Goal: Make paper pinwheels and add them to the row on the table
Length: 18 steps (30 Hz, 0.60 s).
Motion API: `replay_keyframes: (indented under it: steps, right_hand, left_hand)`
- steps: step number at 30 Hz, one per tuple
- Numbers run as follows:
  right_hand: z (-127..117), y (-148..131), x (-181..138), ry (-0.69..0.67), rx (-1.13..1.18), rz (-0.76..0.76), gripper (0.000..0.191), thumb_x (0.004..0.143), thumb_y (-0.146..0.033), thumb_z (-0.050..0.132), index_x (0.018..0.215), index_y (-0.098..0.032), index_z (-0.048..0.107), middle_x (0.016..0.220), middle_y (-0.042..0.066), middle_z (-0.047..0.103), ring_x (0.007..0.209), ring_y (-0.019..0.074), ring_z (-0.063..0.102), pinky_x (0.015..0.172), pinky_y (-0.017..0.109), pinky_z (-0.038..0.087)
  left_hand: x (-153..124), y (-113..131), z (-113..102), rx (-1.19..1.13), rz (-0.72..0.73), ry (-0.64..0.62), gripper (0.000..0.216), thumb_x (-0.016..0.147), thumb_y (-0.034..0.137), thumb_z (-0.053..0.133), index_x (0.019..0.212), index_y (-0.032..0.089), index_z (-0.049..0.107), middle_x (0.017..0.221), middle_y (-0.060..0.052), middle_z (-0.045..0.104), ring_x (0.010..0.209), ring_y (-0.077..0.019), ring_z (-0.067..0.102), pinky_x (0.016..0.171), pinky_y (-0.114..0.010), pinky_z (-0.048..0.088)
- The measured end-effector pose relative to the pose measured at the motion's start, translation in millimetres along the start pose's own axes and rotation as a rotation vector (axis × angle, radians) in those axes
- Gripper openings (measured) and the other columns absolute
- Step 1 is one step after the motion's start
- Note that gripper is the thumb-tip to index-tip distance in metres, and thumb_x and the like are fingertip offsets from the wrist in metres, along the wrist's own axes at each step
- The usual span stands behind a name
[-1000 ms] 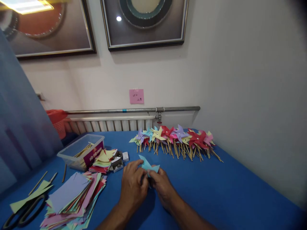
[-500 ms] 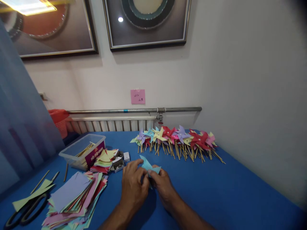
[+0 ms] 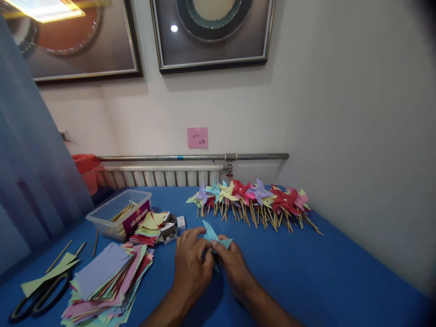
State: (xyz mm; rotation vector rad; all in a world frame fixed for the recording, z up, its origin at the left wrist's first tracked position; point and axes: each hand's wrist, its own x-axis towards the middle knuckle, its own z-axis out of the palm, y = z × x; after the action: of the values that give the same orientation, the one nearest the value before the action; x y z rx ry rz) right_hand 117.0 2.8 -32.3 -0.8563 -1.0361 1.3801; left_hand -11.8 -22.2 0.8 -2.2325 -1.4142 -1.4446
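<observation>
Between my two hands is a light blue paper pinwheel [image 3: 211, 232], its folded blades sticking out past the fingers. My left hand [image 3: 193, 259] is closed on its left side, the fingers bent over the paper. From the right, my right hand [image 3: 233, 261] pinches it, with the thumb lying near the middle. Whether a pin or a stick is in the fingers is hidden. Just beyond the left hand stands an open small box of metal pins [image 3: 168, 236], beside a small white box [image 3: 180, 222].
Finished pinwheels [image 3: 255, 195] on sticks lie along the back of the blue table [image 3: 306, 281]. At left are a plastic tub [image 3: 119, 213] of sticks, cut paper pieces [image 3: 150, 225], a stack of coloured paper squares [image 3: 102, 272] and black-handled scissors [image 3: 51, 295] under green paper.
The view has shifted slightly, so everything sits a little further right. Both hands keep their hold on the blue pinwheel, with hardly any movement in the fingers.
</observation>
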Motion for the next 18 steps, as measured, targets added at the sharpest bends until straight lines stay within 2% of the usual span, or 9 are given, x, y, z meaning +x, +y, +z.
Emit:
replay_keyframes:
  steps: [3, 12, 18]
  right_hand:
    - [-0.5, -0.6, -0.4, -0.032, 0.027, 0.004, 0.036, 0.073, -0.050, 0.077, 0.073, -0.021, 0.056, 0.061, -0.005, 0.052, 0.056, 0.0114, 0.043, 0.054, 0.024, 0.034]
    - [-2.6, -2.4, -0.5, 0.014, -0.046, -0.001, 0.038, 0.075, -0.054, 0.075, 0.069, -0.021, 0.057, 0.055, -0.007, 0.047, 0.052, 0.0108, 0.037, 0.051, 0.024, 0.031]
    - [-1.5, -4.6, -4.1, 0.020, -0.089, -0.031, 0.039, 0.077, -0.057, 0.072, 0.072, -0.021, 0.060, 0.058, -0.005, 0.050, 0.055, 0.0118, 0.040, 0.053, 0.025, 0.035]
  left_hand:
    - [-0.2, 0.4, 0.9, -0.006, 0.008, -0.007, 0.017, 0.082, 0.009, 0.058, 0.073, 0.022, 0.063, 0.113, -0.007, 0.070, 0.105, -0.0274, 0.061, 0.089, -0.048, 0.049]
    - [-0.3, 2.0, -0.4, -0.023, -0.034, -0.050, 0.016, 0.084, 0.009, 0.055, 0.076, 0.021, 0.062, 0.114, -0.008, 0.070, 0.108, -0.0275, 0.061, 0.092, -0.050, 0.047]
    - [-0.1, 3.4, 1.5, -0.035, -0.069, -0.053, 0.017, 0.086, 0.009, 0.055, 0.075, 0.020, 0.060, 0.111, -0.007, 0.071, 0.105, -0.0265, 0.061, 0.092, -0.049, 0.046]
